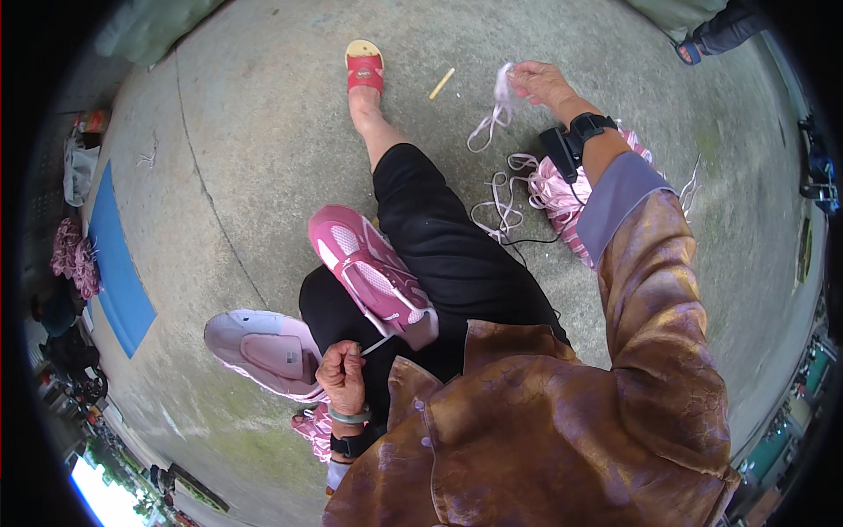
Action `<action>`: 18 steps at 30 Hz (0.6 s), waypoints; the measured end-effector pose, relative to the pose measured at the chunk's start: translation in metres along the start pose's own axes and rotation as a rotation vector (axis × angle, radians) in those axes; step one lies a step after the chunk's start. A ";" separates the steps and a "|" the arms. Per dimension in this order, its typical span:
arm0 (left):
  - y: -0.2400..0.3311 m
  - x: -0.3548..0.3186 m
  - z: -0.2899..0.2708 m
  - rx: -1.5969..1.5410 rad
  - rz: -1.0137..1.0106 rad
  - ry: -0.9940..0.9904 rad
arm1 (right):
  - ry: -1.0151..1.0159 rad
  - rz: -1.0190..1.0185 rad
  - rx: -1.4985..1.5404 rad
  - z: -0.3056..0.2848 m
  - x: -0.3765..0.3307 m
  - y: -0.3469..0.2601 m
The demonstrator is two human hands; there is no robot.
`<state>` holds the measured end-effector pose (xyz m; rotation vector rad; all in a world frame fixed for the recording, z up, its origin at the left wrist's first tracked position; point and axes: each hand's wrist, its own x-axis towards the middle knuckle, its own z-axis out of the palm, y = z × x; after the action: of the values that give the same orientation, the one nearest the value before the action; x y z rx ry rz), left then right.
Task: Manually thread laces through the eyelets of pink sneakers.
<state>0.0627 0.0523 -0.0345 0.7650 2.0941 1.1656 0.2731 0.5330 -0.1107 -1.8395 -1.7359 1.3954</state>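
Observation:
A pink shoe upper point(373, 268) with white mesh panels lies across my lap, on the black trousers. Just below it, my left hand point(342, 378) is closed in a pinch on a thin whitish lace point(378, 344), which reaches toward the shoe's edge. Beside that hand rests a second, paler shoe upper point(263, 353), with its inside facing up. My right hand point(540, 83) is stretched far out to the right, its fingers closed on a pale pink shoelace point(500, 110) that dangles in a loop. Motion blurs the lace's top.
A bundle of pink laces point(559, 202) lies on the concrete floor under my right forearm, with loose strands around it. More pink laces point(312, 429) sit by my left wrist. A blue mat point(118, 263) is at the left. Another person's foot point(689, 53) shows at the upper right.

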 end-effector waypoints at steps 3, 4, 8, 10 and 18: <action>0.005 0.001 0.001 0.019 -0.035 0.004 | -0.007 -0.063 0.129 0.008 0.003 0.039; 0.006 0.001 0.002 0.032 -0.045 0.003 | -0.045 -0.082 0.042 0.004 0.001 0.056; 0.006 0.006 0.002 0.037 -0.075 -0.021 | 0.099 -0.238 -0.399 -0.019 -0.006 0.141; 0.006 0.008 0.000 0.047 -0.102 -0.026 | 0.191 -0.306 -0.560 -0.022 -0.018 0.165; 0.012 0.012 -0.001 0.109 -0.149 -0.051 | 0.357 -0.428 -1.013 -0.001 -0.064 0.195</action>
<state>0.0562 0.0658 -0.0266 0.6674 2.1461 0.9499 0.4084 0.4274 -0.2239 -1.7264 -2.6228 -0.0511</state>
